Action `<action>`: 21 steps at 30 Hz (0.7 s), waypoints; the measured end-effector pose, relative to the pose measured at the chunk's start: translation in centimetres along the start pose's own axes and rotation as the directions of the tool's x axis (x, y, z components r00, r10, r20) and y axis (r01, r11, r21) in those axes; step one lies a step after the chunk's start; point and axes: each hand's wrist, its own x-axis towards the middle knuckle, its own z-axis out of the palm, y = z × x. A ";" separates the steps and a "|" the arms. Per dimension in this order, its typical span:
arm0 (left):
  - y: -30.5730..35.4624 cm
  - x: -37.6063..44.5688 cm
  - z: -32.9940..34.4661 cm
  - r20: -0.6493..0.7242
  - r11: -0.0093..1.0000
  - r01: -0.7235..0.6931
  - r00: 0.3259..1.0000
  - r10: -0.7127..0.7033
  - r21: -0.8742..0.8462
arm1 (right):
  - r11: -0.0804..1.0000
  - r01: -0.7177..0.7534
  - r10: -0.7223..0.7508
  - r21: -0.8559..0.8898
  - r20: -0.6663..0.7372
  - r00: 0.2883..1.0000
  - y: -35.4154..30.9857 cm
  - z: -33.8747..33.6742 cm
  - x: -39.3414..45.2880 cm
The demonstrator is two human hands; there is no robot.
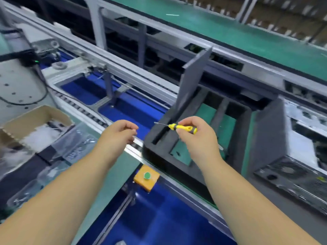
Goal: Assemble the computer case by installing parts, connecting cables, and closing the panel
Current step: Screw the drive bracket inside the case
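Screwdriver in your right hand, above the foam tray.
Your right hand (193, 132) pinches the yellow-handled screwdriver (180, 127); your left hand (118, 134) curls loosely, whether holding anything unclear, beside the black foam tray (159, 152).

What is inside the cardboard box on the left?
The cardboard box holds a pile of white, blurry pieces, maybe plastic bags. What lies under them is covered and cannot be seen.

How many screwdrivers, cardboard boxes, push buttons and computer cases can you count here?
Screwdriver: 1
Cardboard box: 1
Push button: 1
Computer case: 1
Total: 4
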 end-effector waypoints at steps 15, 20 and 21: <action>-9.6 3.3 -17.7 -0.282 0.974 0.228 0.934 -0.218 0.002 | 0.976 0.096 -0.012 -0.193 0.397 0.918 -1.8 22.1 2.5; -11.5 4.1 -18.1 -0.206 0.967 0.252 0.946 -0.250 -0.016 | 0.962 0.094 0.025 -0.258 0.423 0.906 0.0 25.6 3.0; -11.7 4.3 -18.1 -0.194 0.966 0.259 0.947 -0.257 -0.020 | 0.961 0.097 0.022 -0.258 0.424 0.906 0.2 26.1 3.1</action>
